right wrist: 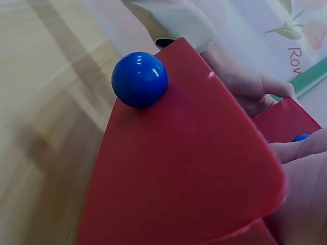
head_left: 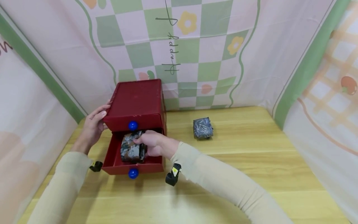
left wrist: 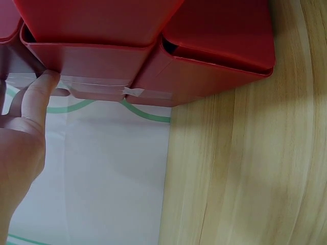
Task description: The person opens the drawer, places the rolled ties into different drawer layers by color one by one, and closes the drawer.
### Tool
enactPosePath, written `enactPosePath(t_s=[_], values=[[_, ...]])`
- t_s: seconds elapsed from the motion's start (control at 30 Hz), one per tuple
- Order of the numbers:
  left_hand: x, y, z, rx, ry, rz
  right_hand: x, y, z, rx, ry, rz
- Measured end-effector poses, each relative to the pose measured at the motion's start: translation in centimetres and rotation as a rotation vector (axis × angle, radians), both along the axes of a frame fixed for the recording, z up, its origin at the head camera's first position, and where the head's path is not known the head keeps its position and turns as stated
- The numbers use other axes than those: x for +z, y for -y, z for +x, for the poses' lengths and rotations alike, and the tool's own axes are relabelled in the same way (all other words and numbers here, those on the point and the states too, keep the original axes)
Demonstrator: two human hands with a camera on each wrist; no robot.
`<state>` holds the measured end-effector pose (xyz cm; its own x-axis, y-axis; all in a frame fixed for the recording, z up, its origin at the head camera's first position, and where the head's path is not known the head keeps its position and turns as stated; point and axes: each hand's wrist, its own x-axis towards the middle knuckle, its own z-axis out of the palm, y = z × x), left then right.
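Note:
A red two-drawer box (head_left: 135,98) stands at the back left of the table, its lower drawer (head_left: 148,169) pulled out. Inside that drawer sits a folded camouflage-patterned bundle (head_left: 129,148), which my right hand (head_left: 153,143) grips at its right end, thumb on top. My left hand (head_left: 93,127) rests against the box's left side; in the left wrist view the left hand (left wrist: 25,127) touches the red side wall (left wrist: 87,66) with extended fingers. From the right wrist, the drawer front (right wrist: 189,153) with its blue knob (right wrist: 139,80) hides the bundle and most of the right hand.
A second folded, dark grey patterned bundle (head_left: 203,128) lies on the wooden table (head_left: 237,155) right of the box. Blue round knobs (head_left: 133,125) stick out from both drawer fronts. Printed cloth walls (head_left: 190,56) enclose the table at the back and sides.

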<state>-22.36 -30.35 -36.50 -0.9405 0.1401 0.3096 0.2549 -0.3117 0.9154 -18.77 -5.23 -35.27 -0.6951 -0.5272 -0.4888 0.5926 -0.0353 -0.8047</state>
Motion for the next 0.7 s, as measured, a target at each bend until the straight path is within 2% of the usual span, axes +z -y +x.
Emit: enactPosePath(t_s=[0.2,0.7], values=[[-0.02,0.01,-0.01,-0.003,0.004,0.013,0.29,0.41,0.5,-0.002,-0.082,0.076],[-0.14,0.08,-0.02,-0.022,-0.002,0.016,0.42,0.4,0.84,0.004,-0.127,0.135]])
